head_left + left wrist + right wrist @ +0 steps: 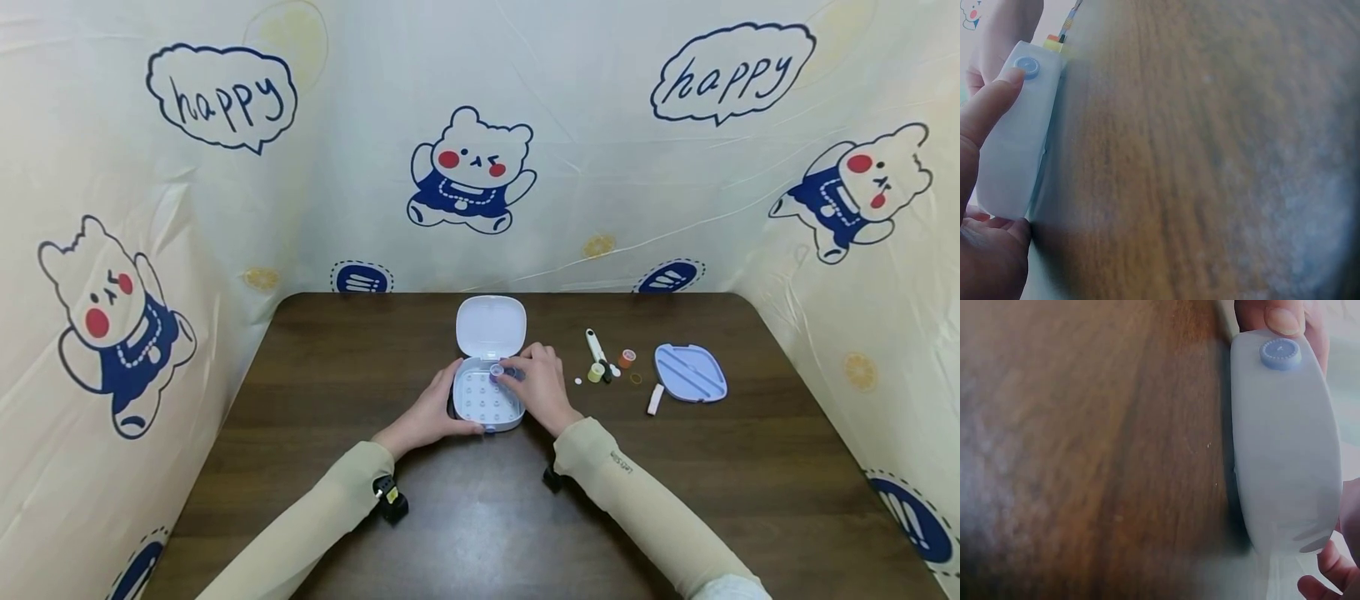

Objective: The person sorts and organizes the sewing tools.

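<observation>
A pale blue-white case (487,414) stands on the table with its lid (491,327) tipped back, showing a studded floor inside. My left hand (427,412) grips the case from the left, fingers along its side. In the left wrist view the thumb rests at the edge of a round blue button (1027,67) on the front wall. Over the back right part of the case, my right hand (543,387) pinches a small round bluish spool-like piece (496,371) between thumb and fingertips. The right wrist view shows the front wall (1285,444), with the pinched piece out of sight.
Right of the case lie a white-handled tool (594,343), a yellow-green spool (596,372), an orange spool (627,358), a thin yellow ring (636,378) and a white stick (656,399). Farther right is a blue grooved tray (690,392). A printed cloth hangs behind the table.
</observation>
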Available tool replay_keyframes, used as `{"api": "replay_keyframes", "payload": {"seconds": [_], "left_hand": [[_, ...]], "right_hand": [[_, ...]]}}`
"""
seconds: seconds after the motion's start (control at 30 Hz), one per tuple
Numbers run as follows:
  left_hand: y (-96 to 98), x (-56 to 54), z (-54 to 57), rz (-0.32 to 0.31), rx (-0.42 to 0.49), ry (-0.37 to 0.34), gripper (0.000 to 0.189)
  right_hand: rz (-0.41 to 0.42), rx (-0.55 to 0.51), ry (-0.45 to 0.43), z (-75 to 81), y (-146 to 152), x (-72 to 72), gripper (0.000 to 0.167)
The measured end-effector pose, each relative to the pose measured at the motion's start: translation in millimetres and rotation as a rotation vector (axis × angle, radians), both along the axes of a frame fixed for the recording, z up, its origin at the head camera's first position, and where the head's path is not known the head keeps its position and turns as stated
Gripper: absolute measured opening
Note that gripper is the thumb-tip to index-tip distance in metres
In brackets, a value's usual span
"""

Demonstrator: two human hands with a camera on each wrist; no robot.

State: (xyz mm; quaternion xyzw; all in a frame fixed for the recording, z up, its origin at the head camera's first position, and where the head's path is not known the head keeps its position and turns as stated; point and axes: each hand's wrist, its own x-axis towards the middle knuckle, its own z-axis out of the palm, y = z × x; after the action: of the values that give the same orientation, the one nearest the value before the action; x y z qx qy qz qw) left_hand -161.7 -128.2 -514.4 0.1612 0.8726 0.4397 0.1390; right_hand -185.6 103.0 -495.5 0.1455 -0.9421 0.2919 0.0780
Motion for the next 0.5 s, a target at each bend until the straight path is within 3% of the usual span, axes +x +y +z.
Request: {"api": "replay_keyframes", "payload": {"seconds": [0.2,0.5], "left_hand": [[1.2,-1.4,1.8,-0.004,-0.006,0.008,0.127],[1.9,-0.3,0.9,0.002,-0.015,0.003,0.128]], "right_hand": [[-0.021,0.022,-0.02,2.6,-1.1,-0.7,0.025],[-0.041,0.136,-0.009,0.8,-3.2,-2.2,0.026]]}}
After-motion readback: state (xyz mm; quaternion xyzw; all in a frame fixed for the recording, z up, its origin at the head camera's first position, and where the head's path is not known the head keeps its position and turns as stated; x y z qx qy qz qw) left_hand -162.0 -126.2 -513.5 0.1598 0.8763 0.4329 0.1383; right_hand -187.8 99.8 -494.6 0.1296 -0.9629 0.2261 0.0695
